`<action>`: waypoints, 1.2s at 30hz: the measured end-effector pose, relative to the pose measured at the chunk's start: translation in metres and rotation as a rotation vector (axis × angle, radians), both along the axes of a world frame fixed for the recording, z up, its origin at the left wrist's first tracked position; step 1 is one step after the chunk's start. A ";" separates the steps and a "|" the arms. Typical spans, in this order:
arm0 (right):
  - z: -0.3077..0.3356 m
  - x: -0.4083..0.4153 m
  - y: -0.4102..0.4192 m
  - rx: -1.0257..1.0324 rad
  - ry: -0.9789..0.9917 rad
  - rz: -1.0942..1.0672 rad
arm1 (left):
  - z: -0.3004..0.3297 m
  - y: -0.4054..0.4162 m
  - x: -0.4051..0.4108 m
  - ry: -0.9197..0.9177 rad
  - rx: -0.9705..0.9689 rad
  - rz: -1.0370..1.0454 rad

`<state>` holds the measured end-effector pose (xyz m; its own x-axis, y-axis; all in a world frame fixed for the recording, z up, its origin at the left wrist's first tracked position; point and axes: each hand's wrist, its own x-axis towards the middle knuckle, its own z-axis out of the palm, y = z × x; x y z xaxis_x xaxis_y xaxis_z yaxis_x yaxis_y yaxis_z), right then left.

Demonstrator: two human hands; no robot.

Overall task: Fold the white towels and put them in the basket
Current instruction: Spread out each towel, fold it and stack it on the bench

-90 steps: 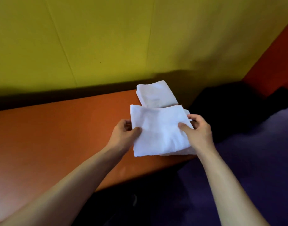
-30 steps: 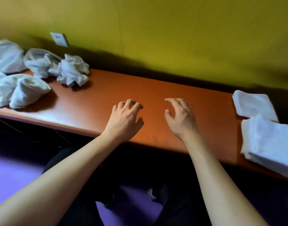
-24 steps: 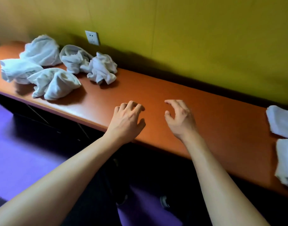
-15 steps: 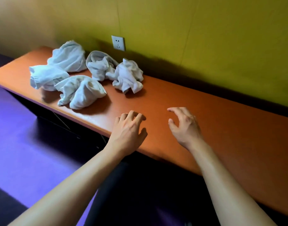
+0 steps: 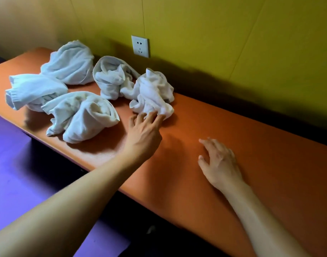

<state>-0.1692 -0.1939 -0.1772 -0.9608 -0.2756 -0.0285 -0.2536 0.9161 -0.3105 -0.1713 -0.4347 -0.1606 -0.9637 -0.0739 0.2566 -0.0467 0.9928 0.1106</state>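
Orange desk (image 5: 233, 138) carries five crumpled towels (image 5: 81, 115) at ten o'clock. Left hand (image 5: 143, 132), fingers (image 5: 152, 115) spread, touches the nearest towel (image 5: 153, 91). Right hand (image 5: 221, 162) at four o'clock, fingers loosely open, holds nothing.

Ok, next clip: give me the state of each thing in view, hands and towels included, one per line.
Left hand: open, fingertips reaching the near edge of the nearest towel.
Right hand: open, fingers loosely bent, over the bench, holding nothing.
Nearest towel: crumpled, unfolded.
Front towel: crumpled, unfolded.
Left towel: bunched, unfolded.
Back left towel: bunched, unfolded.
Back middle towel: crumpled, unfolded.
Bench: bears all five towels.
Wall socket: nothing plugged in.
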 end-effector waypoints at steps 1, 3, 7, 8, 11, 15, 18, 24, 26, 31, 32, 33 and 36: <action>-0.010 0.000 0.000 0.034 0.005 -0.007 | -0.003 -0.001 -0.017 -0.020 -0.015 0.014; -0.029 0.004 0.002 0.037 0.055 0.000 | -0.009 -0.004 -0.046 -0.068 -0.041 0.031; -0.041 0.005 0.006 -0.026 0.127 -0.008 | -0.016 -0.011 -0.081 -0.215 0.037 0.120; -0.041 0.005 0.006 -0.031 0.134 -0.010 | -0.018 -0.011 -0.083 -0.247 0.077 0.115; -0.042 0.004 0.008 -0.054 0.133 0.000 | -0.026 -0.003 -0.075 -0.197 0.187 0.051; -0.036 0.004 0.010 -0.117 0.084 -0.004 | -0.042 0.019 -0.037 -0.134 0.247 -0.074; -0.028 0.011 0.016 -0.212 0.019 0.010 | -0.045 0.046 0.003 -0.108 0.313 -0.171; -0.015 0.058 0.049 -0.294 -0.088 0.020 | -0.025 0.106 0.072 -0.149 0.468 -0.326; -0.011 0.076 0.063 -0.288 -0.035 0.050 | -0.019 0.123 0.089 -0.206 0.540 -0.363; 0.001 0.114 0.107 -0.259 0.180 0.008 | -0.001 0.159 0.125 -0.289 0.510 -0.461; 0.006 0.118 0.114 -0.241 0.238 0.009 | 0.005 0.164 0.130 -0.240 0.474 -0.431; 0.016 0.122 0.121 -0.252 0.285 0.001 | 0.014 0.169 0.133 -0.168 0.465 -0.394; 0.061 0.135 0.136 -0.445 0.250 -0.093 | 0.054 0.183 0.138 0.021 0.486 -0.333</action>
